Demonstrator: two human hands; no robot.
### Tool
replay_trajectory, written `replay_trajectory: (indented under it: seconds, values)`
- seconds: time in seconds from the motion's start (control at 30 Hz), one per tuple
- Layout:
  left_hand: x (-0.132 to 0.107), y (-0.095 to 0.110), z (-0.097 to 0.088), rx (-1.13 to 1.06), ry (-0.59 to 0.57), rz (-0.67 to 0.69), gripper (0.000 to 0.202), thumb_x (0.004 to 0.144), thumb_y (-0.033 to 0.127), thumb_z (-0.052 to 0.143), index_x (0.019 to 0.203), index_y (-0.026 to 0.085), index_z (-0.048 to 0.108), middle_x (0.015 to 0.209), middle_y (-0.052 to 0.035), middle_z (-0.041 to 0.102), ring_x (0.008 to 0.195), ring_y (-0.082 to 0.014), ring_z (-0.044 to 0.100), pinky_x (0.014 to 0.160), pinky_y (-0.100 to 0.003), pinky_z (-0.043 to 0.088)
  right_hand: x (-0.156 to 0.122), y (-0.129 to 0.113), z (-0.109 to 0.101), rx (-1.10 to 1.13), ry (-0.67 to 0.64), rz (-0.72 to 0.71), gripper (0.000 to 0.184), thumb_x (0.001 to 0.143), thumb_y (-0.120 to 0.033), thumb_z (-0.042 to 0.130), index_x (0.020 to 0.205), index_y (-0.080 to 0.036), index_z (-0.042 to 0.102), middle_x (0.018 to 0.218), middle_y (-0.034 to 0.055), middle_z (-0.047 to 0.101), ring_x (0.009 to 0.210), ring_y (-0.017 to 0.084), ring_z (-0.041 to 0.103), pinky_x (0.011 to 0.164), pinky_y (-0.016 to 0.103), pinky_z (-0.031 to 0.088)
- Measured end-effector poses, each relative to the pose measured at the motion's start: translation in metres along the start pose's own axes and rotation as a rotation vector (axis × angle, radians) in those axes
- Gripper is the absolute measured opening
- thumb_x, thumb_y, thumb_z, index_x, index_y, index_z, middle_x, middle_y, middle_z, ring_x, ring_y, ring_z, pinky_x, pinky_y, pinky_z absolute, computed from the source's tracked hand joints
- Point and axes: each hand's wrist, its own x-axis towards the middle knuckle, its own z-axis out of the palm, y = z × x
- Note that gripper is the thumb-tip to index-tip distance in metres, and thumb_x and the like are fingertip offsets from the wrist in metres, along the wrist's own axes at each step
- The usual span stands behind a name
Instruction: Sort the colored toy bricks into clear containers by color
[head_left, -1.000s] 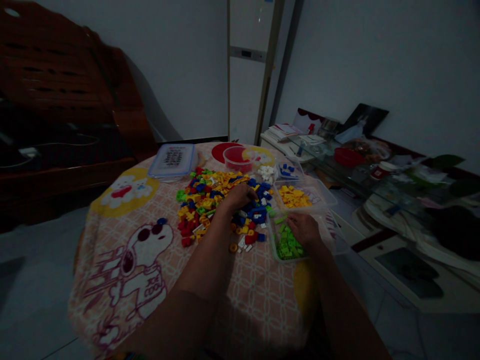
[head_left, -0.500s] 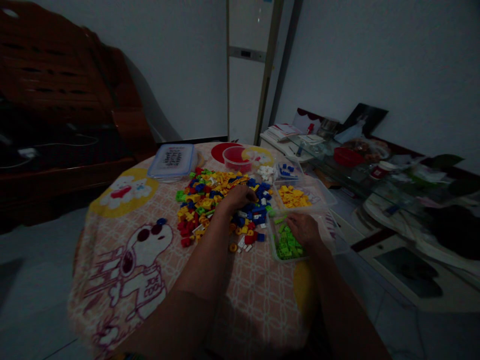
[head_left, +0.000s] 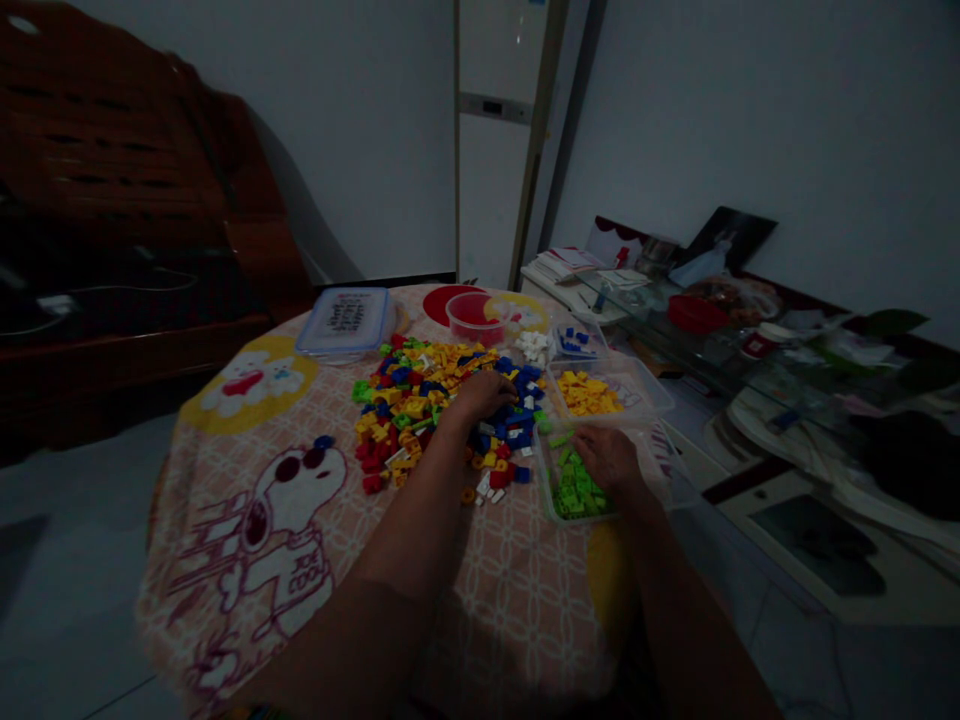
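A big mixed pile of toy building bricks [head_left: 409, 405] in red, yellow, blue, green and white lies on the table. My left hand [head_left: 486, 396] reaches over its right part, fingers loosely bent down among the blue and yellow bricks, with no brick visible in them. At the right, a clear plastic box [head_left: 553, 512] holds green bricks [head_left: 577, 487]. My right hand [head_left: 609, 458] is over this box, its fingers drawn together and pointing down near the green bricks; whatever is between the fingertips is hidden.
Behind the green box stand a clear box of yellow bricks [head_left: 586, 393] and a smaller box of blue bricks [head_left: 576, 340]. White bricks [head_left: 533, 346] lie beside them. A round clear tub [head_left: 474, 318] and a blue-rimmed lidded container [head_left: 345, 322] are farther back. A cluttered glass shelf [head_left: 705, 350] stands right.
My left hand has shifted slightly to the right over the pile, its fingers a little more stretched. My right hand stays at the green box almost unmoved.
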Motion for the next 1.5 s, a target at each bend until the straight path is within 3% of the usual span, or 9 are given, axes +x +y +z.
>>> replay_trajectory:
  seconds: [0.23, 0.5, 0.67, 0.83, 0.9, 0.97, 1.13, 1.27, 1.5]
  values:
    - [-0.001, 0.023, 0.003, 0.041, 0.015, -0.195, 0.021, 0.083, 0.025, 0.065, 0.098, 0.023, 0.08, 0.097, -0.0072, 0.076, 0.097, -0.0231, 0.069, 0.079, -0.027, 0.049, 0.001, 0.001, 0.002, 0.016, -0.003, -0.004, 0.03, 0.098, -0.034, 0.046, 0.098, -0.021, 0.074, 0.102, 0.0086, 0.076, 0.094, 0.021, 0.067, 0.076, 0.029, 0.04]
    - [0.003, 0.012, -0.003, -0.133, 0.198, -0.198, 0.02, 0.084, 0.028, 0.064, 0.092, 0.019, 0.079, 0.089, -0.0059, 0.076, 0.086, -0.0189, 0.067, 0.079, -0.027, 0.048, 0.0, 0.0, 0.001, 0.031, 0.005, -0.006, 0.031, 0.098, -0.034, 0.046, 0.098, -0.022, 0.075, 0.101, 0.0085, 0.076, 0.092, 0.02, 0.067, 0.075, 0.027, 0.041]
    - [0.012, 0.032, 0.007, -0.458, 0.27, -0.133, 0.023, 0.084, 0.028, 0.062, 0.094, 0.014, 0.078, 0.077, -0.003, 0.075, 0.075, -0.0162, 0.066, 0.074, -0.026, 0.051, 0.0, 0.0, 0.0, 0.021, -0.002, -0.008, 0.031, 0.098, -0.033, 0.046, 0.102, -0.021, 0.075, 0.105, 0.0089, 0.076, 0.095, 0.02, 0.067, 0.077, 0.028, 0.042]
    - [0.022, 0.078, 0.04, -0.902, 0.159, 0.147, 0.047, 0.087, 0.02, 0.056, 0.133, 0.012, 0.061, 0.115, -0.0115, 0.074, 0.1, -0.0193, 0.07, 0.086, -0.029, 0.056, 0.0, 0.001, 0.0, 0.008, 0.009, -0.003, 0.032, 0.097, -0.034, 0.045, 0.101, -0.022, 0.075, 0.102, 0.0079, 0.076, 0.093, 0.021, 0.068, 0.075, 0.028, 0.042]
    - [0.022, 0.09, 0.045, -0.919, 0.15, 0.27, 0.054, 0.086, 0.016, 0.056, 0.14, 0.014, 0.055, 0.132, -0.0137, 0.066, 0.115, -0.0207, 0.065, 0.094, -0.032, 0.054, 0.0, 0.0, -0.001, 0.003, 0.004, 0.0, 0.032, 0.097, -0.034, 0.046, 0.1, -0.023, 0.075, 0.101, 0.0074, 0.077, 0.093, 0.02, 0.068, 0.075, 0.027, 0.042]
    - [0.019, 0.093, 0.042, -0.807, 0.149, 0.278, 0.054, 0.085, 0.012, 0.055, 0.139, 0.014, 0.056, 0.136, -0.0137, 0.063, 0.118, -0.0209, 0.064, 0.098, -0.033, 0.053, 0.0, -0.001, -0.002, 0.003, -0.004, 0.003, 0.032, 0.097, -0.034, 0.045, 0.1, -0.023, 0.075, 0.1, 0.0073, 0.076, 0.092, 0.02, 0.068, 0.075, 0.027, 0.042]
    - [0.008, 0.069, 0.008, -0.311, 0.199, 0.078, 0.04, 0.083, 0.009, 0.056, 0.119, 0.015, 0.072, 0.121, -0.0086, 0.072, 0.113, -0.0219, 0.066, 0.105, -0.034, 0.048, -0.001, -0.001, -0.001, 0.005, 0.003, -0.005, 0.032, 0.098, -0.033, 0.045, 0.101, -0.021, 0.074, 0.103, 0.0092, 0.076, 0.094, 0.02, 0.067, 0.076, 0.027, 0.042]
    - [0.003, 0.038, -0.013, -0.137, 0.143, -0.038, 0.032, 0.081, 0.012, 0.057, 0.106, 0.015, 0.078, 0.101, -0.007, 0.077, 0.098, -0.0215, 0.07, 0.096, -0.031, 0.051, -0.001, -0.001, -0.001, 0.007, -0.003, -0.008, 0.031, 0.099, -0.033, 0.045, 0.102, -0.021, 0.074, 0.104, 0.0086, 0.075, 0.095, 0.02, 0.067, 0.076, 0.027, 0.041]
    - [0.002, 0.009, -0.005, -0.068, -0.081, -0.02, 0.028, 0.073, 0.012, 0.066, 0.096, 0.019, 0.08, 0.094, -0.0045, 0.079, 0.089, -0.0189, 0.071, 0.085, -0.024, 0.052, 0.0, -0.001, -0.002, 0.006, -0.013, 0.009, 0.031, 0.099, -0.034, 0.046, 0.098, -0.022, 0.074, 0.103, 0.0079, 0.076, 0.093, 0.02, 0.067, 0.074, 0.028, 0.041]
